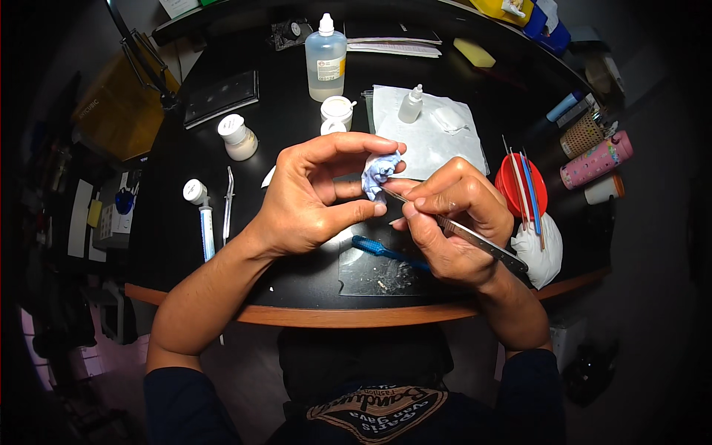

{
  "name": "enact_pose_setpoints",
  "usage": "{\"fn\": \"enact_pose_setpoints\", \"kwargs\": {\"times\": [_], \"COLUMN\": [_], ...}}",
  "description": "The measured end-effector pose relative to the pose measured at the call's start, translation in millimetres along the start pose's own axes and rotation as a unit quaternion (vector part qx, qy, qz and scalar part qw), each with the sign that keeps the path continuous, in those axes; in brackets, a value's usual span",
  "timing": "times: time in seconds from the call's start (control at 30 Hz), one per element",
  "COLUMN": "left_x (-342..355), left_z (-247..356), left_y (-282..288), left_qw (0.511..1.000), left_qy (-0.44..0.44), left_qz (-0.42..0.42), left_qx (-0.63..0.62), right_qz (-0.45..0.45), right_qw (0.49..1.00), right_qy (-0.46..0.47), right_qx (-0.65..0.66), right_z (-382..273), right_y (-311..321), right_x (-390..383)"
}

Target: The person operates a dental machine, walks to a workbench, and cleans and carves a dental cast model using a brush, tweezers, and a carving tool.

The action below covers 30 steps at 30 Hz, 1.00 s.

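Between the thumb and fingers of my left hand is a small, lumpy, pale blue-and-white piece that looks like a moulded cast. It is held up above the middle of the desk. My right hand grips metal tweezers like a pen, their thin tip at the lower right side of the piece. Whether the tip touches it I cannot tell. Below the hands, a blue toothbrush lies across a clear sheet with pale crumbs, partly hidden by my right hand.
Behind the hands stand a large clear bottle, white jars and a dropper bottle on white paper. A syringe lies left. Thin sticks rest on a red lid at right, above a white bundle.
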<state>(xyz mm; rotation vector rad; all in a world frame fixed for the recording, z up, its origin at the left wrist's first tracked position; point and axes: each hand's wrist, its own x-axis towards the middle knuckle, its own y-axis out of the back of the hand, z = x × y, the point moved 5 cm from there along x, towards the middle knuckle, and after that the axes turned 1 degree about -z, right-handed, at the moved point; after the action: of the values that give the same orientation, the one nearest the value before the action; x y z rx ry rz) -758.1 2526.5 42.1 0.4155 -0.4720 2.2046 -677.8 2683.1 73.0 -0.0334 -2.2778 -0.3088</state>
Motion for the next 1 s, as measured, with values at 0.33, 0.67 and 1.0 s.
{"fn": "enact_pose_setpoints", "kwargs": {"times": [0.33, 0.67, 1.0], "left_x": [9, 7, 9], "left_z": [13, 4, 4], "left_y": [24, 31, 29], "left_qw": [0.989, 0.981, 0.979], "left_qy": [0.019, 0.040, 0.045], "left_qz": [0.109, 0.136, 0.140], "left_qx": [0.101, 0.132, 0.138], "right_qz": [-0.051, -0.222, -0.410], "right_qw": [0.996, 0.948, 0.853], "right_qy": [-0.068, -0.215, -0.185], "right_qx": [-0.014, -0.079, -0.266], "right_z": [3, 8, 13], "right_y": [21, -5, -12], "right_x": [13, -4, -16]}}
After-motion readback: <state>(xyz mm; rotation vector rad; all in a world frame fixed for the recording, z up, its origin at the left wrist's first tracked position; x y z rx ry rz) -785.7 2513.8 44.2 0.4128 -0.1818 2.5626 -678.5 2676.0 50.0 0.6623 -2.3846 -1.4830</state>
